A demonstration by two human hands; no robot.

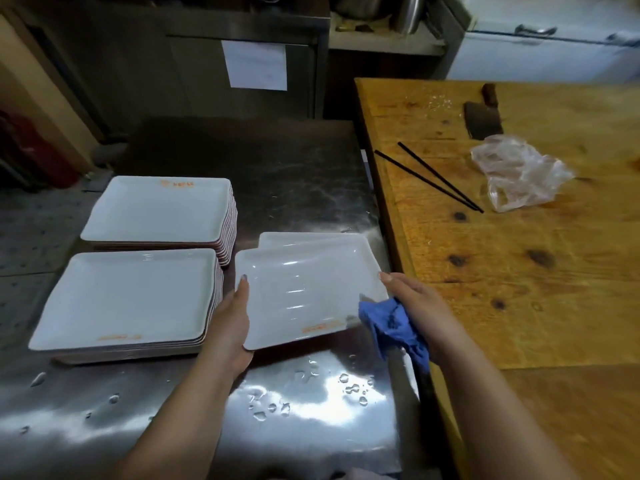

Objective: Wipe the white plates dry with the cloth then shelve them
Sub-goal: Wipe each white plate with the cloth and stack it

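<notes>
Nearest the camera, two bare forearms reach forward over a wet stainless-steel counter (304, 403) beaded with water drops. The left hand (232, 327) grips the left edge of a white rectangular plate (304, 292), thumb lying along the rim on top and the fingers hidden beneath. The right hand (420, 306) holds the same plate at its right edge, thumb stretched forward along the rim, while its curled fingers clutch a crumpled blue cloth (393, 329) that touches the plate's near right corner and hangs down below the hand. The two hands are apart, one on each side of the plate, which is tilted, with an orange mark near its near edge. Just beyond it, partly covered by it, the corner of another white plate (277, 239) shows; whether that one rests on the counter cannot be told.

Just left of the left hand sits a stack of white rectangular plates (128, 299) on the counter, and beyond that stack, further from the hands, a second stack of the same plates (159, 211) with orange printing at its far edge.

To the right of the right hand runs a worn wooden table (519, 271). On it, well beyond the hand, lie a pair of black chopsticks (429, 178), a crumpled clear plastic bag (519, 174) just right of them, and a dark cleaver (483, 117) past the bag.
</notes>
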